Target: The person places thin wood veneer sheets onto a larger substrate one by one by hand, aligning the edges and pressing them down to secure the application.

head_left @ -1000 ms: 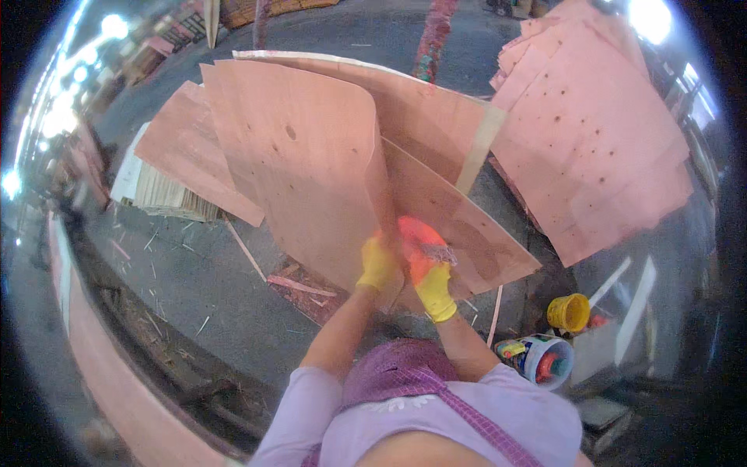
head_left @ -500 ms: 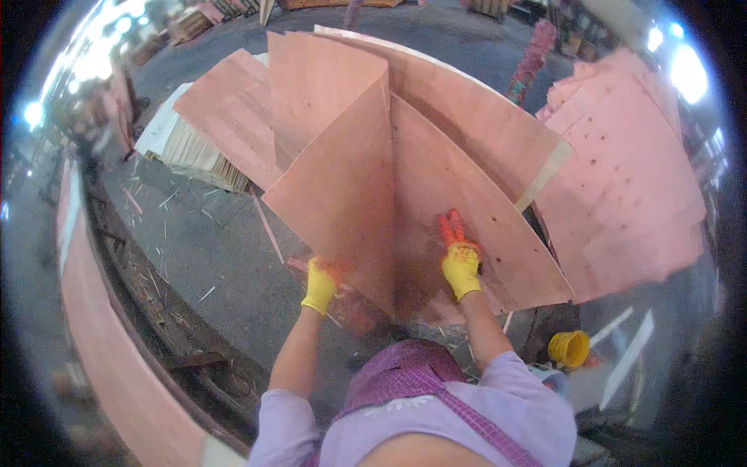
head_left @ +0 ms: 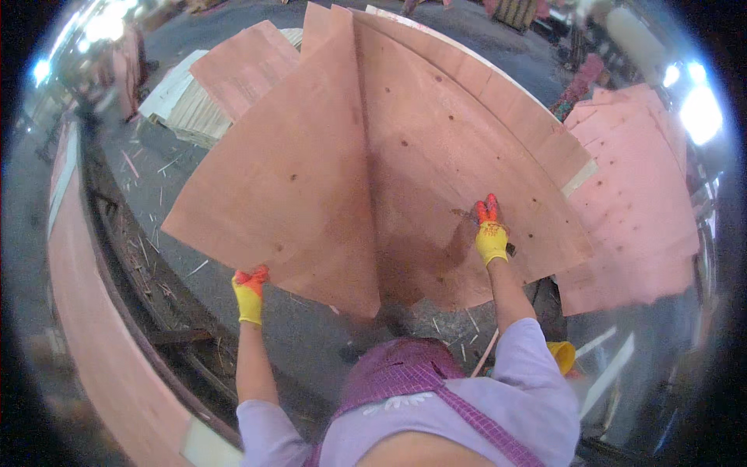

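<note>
My left hand (head_left: 250,296), in a yellow glove with red-coated fingers, pinches the near edge of a thin, reddish wood veneer sheet (head_left: 280,179). This sheet is tilted up and swung out to the left, like a turned page. My right hand (head_left: 492,232), gloved alike, lies with its fingers stretched out on another veneer sheet (head_left: 420,148) to the right, which shows several dark knots. Between the two sheets runs a deep fold in shadow. Further sheets (head_left: 537,117) with a pale edge lie behind the right one.
A pile of pink sheets (head_left: 630,202) stands at the right, with a yellow tub (head_left: 562,356) near it. Stacked pale sheets (head_left: 191,113) lie at the far left. A long board on a dark metal frame (head_left: 148,288) curves along the left; wood scraps litter the floor.
My left hand has moved left, swinging the veneer sheet wider open toward the left. My right hand has slid a little right and up across the other sheet.
</note>
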`<state>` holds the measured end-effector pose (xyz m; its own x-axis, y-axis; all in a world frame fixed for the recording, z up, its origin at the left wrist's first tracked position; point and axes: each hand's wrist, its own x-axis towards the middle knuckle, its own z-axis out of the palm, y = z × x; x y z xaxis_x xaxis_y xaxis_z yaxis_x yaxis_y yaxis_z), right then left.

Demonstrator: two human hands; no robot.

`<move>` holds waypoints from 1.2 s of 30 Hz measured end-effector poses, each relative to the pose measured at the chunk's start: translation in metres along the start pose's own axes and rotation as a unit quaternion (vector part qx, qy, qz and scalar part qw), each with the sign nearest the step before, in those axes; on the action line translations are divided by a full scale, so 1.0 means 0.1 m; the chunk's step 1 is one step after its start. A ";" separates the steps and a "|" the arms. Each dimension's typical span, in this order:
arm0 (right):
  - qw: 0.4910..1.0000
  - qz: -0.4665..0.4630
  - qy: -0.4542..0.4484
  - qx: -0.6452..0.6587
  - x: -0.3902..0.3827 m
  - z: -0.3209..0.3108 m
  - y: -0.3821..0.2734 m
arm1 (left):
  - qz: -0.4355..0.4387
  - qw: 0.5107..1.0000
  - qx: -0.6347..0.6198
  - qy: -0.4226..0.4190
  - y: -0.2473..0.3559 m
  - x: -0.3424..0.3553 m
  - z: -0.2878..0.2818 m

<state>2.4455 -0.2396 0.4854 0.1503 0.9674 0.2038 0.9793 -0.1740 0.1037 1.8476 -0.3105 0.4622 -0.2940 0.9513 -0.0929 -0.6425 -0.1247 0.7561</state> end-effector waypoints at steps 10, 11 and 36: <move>0.989 0.020 -0.149 0.000 0.09 -0.21 -0.16 | 0.048 0.969 0.161 0.181 0.51 -1.00 -1.59; 0.989 0.014 -0.145 -0.007 0.09 -0.19 -0.17 | 0.049 0.948 0.200 0.242 0.53 -1.16 -1.56; 0.975 -0.198 -0.074 0.066 0.31 0.38 0.10 | 0.155 0.952 0.171 0.203 0.33 -1.93 1.63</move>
<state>2.4652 -0.2046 0.4555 -0.2352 0.9715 0.0289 0.9719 0.2347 0.0175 1.9982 -0.4521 0.6104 -0.7261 0.6872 -0.0217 -0.2332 -0.2165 0.9480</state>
